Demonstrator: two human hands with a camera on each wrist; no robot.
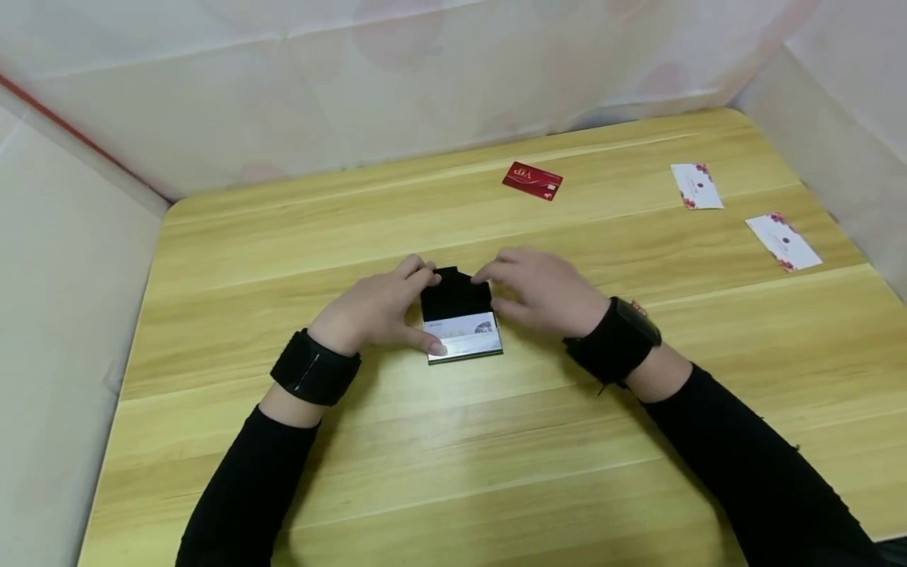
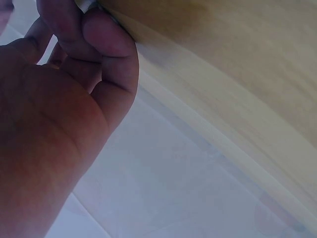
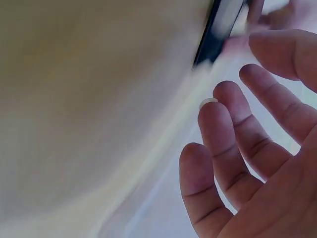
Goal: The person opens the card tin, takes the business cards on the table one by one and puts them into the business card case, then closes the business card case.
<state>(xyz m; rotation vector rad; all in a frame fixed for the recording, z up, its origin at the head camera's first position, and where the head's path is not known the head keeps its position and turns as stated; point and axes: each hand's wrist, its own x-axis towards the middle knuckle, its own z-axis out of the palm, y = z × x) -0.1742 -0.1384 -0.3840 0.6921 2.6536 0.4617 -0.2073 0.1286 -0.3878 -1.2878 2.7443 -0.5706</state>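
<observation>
On the table lies an opened card case [image 1: 457,298], its black-lined lid tipped back toward the far side. White printed cards [image 1: 464,327] fill its near half. My left hand [image 1: 368,309] holds the case from the left, thumb on the cards and curled fingers at the lid's left edge. In the left wrist view, the same hand [image 2: 59,104] shows bent fingers; most of the case is hidden there. At the lid's right side is my right hand [image 1: 549,290], fingertips right by its edge. The right wrist view shows this hand [image 3: 257,134] with relaxed, parted fingers and nothing in them.
A red VIP card [image 1: 533,181] lies beyond the case, toward the table's back edge. Two white cards with pink flowers, one farther back [image 1: 697,187] and one nearer [image 1: 784,242], lie at the right. Pale cloth walls [image 1: 319,94] border the wooden table [image 1: 425,472].
</observation>
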